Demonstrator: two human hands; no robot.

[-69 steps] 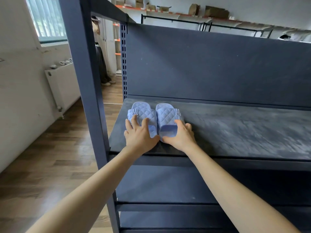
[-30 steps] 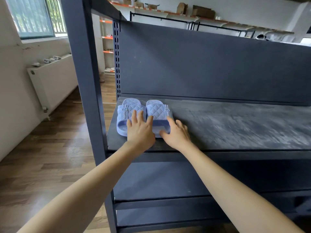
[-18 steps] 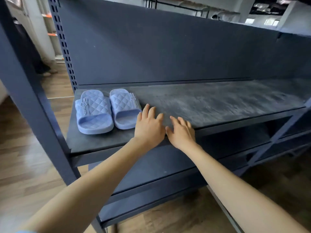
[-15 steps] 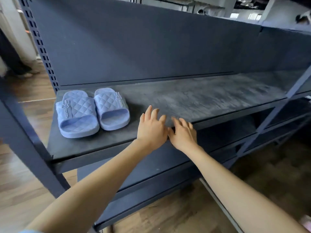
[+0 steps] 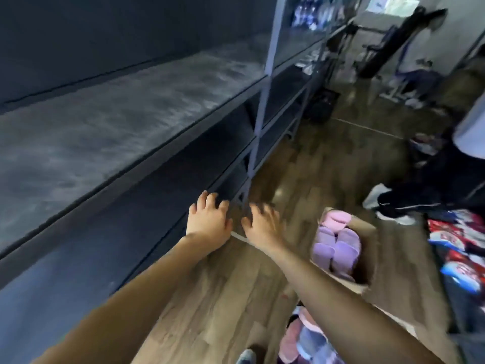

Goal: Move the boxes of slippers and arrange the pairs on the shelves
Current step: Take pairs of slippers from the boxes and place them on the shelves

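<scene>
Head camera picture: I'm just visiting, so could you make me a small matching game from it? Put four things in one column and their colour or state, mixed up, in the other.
Column A
1. shelf board
2. slippers in the cardboard box
3. floor
4. left hand

Column B
a. brown wood planks
b. open, holding nothing
c. mostly lilac
d. dark grey and dusty

Pairs: 1-d, 2-c, 3-a, 4-b
</scene>
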